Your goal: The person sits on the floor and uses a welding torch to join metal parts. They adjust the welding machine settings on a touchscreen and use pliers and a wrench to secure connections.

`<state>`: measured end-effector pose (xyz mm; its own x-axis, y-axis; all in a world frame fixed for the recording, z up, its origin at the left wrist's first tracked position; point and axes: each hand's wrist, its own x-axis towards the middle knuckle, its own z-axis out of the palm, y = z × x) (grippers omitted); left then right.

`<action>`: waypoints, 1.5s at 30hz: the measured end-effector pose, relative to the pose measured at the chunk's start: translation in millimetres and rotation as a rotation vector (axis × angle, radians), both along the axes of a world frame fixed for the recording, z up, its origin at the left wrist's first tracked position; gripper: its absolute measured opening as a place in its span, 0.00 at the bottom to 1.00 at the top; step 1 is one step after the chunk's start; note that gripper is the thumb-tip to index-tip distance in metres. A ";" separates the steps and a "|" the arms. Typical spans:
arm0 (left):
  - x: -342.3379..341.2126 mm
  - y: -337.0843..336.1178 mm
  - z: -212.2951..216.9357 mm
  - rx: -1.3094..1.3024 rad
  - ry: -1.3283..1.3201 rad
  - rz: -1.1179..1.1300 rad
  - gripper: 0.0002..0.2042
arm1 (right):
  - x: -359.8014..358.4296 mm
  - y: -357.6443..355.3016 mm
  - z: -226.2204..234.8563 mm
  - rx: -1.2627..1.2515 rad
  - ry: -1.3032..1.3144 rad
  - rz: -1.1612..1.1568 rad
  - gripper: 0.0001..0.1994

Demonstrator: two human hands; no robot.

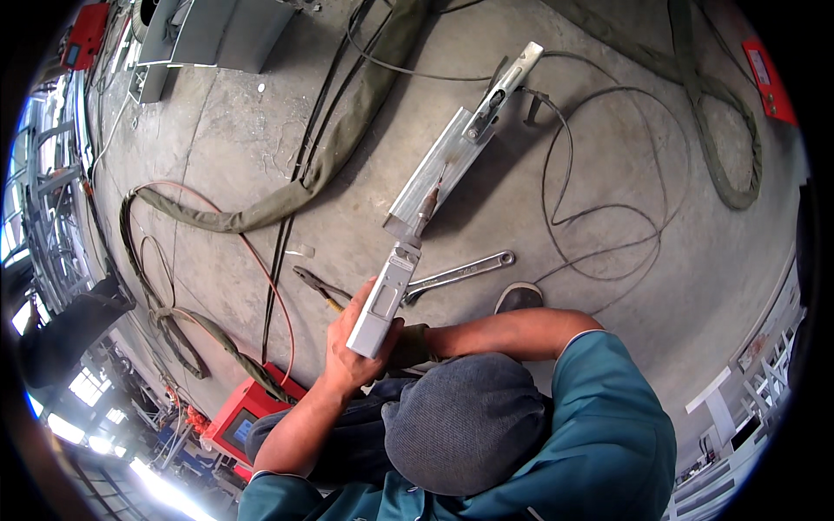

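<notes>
A silver, box-shaped welding gun (pixel 383 300) with a narrow, copper-coloured nozzle (pixel 430 205) points up and away from me. My left hand (pixel 344 349) is closed around its near left side. My right hand (pixel 396 333) grips it from the right and below, mostly hidden by the gun body and some olive cloth at the wrist. The nozzle tip is over a silver metal channel (pixel 439 165) lying aslant on the floor; I cannot tell if it touches. Locking pliers (pixel 491 108) and a pale metal bar (pixel 526 65) sit at the channel's far end.
An adjustable wrench (pixel 465 271) and yellow-handled pliers (pixel 317 286) lie beside the gun. A thick olive-sheathed hose (pixel 339 148) and looped thin cables (pixel 565 195) cross the concrete floor. Red boxes (pixel 239 421) stand around the edges. My shoe (pixel 519 297) is right of the gun.
</notes>
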<state>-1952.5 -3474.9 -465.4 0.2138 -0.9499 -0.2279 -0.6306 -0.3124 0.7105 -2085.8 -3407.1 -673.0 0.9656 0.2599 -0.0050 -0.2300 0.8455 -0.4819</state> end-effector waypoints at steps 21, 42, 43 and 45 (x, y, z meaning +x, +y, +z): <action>-7.3 4.9 28.1 0.008 -0.215 -0.117 0.34 | 2.7 5.9 -1.6 0.077 0.015 0.012 0.20; 7.5 6.0 -6.0 0.056 0.070 0.119 0.28 | 12.6 46.9 -34.5 0.489 0.084 -0.060 0.21; 7.9 6.3 -6.6 0.057 0.065 0.117 0.28 | 13.2 49.3 -35.9 0.511 0.089 -0.064 0.21; 8.2 6.6 -7.8 0.058 0.060 0.114 0.27 | 15.0 53.6 -39.2 0.565 0.104 -0.074 0.21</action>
